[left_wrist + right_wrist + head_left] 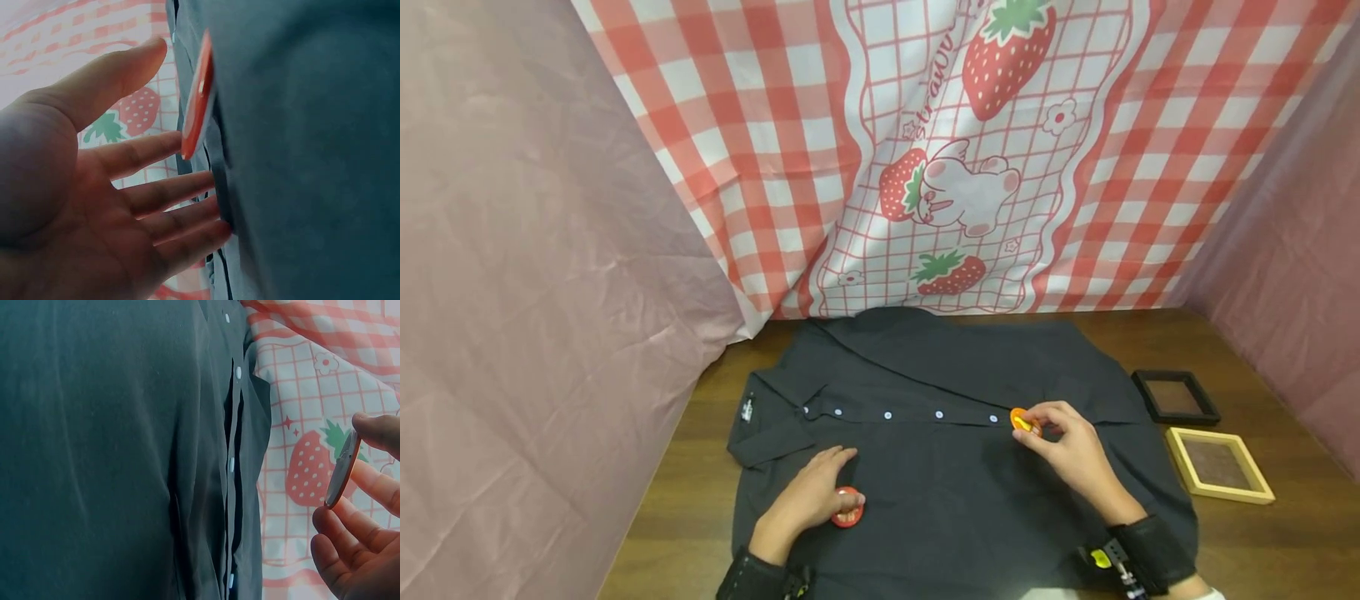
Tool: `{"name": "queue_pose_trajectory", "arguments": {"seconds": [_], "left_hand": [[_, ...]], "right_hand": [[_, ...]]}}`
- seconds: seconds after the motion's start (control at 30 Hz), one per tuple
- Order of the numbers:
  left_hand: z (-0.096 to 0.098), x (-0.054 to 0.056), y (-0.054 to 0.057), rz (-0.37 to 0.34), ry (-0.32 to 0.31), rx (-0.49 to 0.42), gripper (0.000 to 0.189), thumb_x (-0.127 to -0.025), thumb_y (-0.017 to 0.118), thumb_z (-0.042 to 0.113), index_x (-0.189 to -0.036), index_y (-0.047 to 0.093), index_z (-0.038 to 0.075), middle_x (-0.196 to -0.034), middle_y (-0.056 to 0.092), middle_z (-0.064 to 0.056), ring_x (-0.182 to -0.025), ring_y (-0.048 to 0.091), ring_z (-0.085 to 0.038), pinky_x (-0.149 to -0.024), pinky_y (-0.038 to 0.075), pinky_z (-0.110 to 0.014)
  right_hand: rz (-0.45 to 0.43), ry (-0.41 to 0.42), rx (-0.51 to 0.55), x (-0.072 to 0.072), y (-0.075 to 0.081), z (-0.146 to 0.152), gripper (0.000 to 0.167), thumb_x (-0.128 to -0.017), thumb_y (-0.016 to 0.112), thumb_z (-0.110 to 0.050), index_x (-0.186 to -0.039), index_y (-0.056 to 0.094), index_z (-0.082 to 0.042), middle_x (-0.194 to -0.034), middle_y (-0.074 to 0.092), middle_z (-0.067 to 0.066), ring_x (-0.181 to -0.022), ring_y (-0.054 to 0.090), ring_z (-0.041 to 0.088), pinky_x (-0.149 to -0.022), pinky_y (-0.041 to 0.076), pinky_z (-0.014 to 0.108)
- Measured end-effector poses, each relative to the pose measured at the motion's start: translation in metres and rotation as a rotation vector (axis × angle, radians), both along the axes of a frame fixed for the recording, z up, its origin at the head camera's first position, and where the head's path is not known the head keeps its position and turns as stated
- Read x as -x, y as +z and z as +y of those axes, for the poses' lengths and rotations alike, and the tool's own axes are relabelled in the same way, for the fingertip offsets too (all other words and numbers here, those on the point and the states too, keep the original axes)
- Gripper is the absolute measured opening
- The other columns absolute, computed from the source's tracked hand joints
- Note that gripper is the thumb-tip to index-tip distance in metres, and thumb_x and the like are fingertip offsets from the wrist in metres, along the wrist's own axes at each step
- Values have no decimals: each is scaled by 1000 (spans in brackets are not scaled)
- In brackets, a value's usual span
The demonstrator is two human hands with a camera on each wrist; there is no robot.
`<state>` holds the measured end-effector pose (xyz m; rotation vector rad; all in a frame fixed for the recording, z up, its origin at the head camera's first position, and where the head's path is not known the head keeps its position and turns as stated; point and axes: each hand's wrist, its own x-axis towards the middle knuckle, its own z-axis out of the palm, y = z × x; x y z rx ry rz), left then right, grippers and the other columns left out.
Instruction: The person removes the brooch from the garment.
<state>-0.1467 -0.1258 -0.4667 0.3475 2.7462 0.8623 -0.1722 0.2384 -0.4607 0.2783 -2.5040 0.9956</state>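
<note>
A dark buttoned shirt [917,483] lies spread on the table, collar to the left. My right hand [1075,450] pinches an orange round badge [1019,418] between thumb and fingers beside the lowest visible shirt button [993,419]. The right wrist view shows that badge [342,472] edge-on, its greyish back partly visible. Over the lower left of the shirt, my left hand [808,498] has its fingers extended. Its thumb overlaps a red round badge [847,518] in the head view. From the left wrist, that badge [199,97] stands tilted against the fabric, near the index fingertip.
On the right side of the wooden table [1232,550] lie a black square frame [1210,415] and a pale yellow frame [1255,492]. A red-checked strawberry cloth [790,133] hangs behind. Pinkish cloth hangs at the left [550,333] and right [1292,292].
</note>
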Motion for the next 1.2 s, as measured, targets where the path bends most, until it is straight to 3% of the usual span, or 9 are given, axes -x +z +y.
{"name": "queue_pose_trajectory", "arguments": {"seconds": [0.4,0.63,1.03,1.2], "left_hand": [[-3,1,-3,46,-2,5,63,-78,80,24,-132,56,1,-142,49,-25,-135,43,-42,-108,37,-59],[-2,1,-4,49,21,0,63,-78,79,24,-131,57,1,-141,50,-25,-135,44,-41,-109,37,-57],[-1,1,-6,41,22,9,63,-78,79,26,-131,57,0,-141,50,-25,-135,43,-41,-109,37,-57],[0,0,-6,40,23,18,63,-78,79,27,-131,57,1,-141,50,-25,-134,44,-41,-108,38,-57]], "right_hand": [[0,-36,-17,1,1,14,24,-71,85,-10,-92,74,-5,-92,66,9,-76,53,7,-64,44,15],[21,-51,-25,4,-1,23,25,-70,86,-9,-92,74,-4,-91,66,9,-75,55,9,-64,43,12],[36,-65,-45,3,7,38,26,-71,85,-9,-93,73,-3,-94,65,12,-77,52,0,-65,42,9],[31,-78,-59,2,8,45,25,-72,84,-10,-93,72,-2,-95,65,13,-79,54,8,-65,41,11]]}}
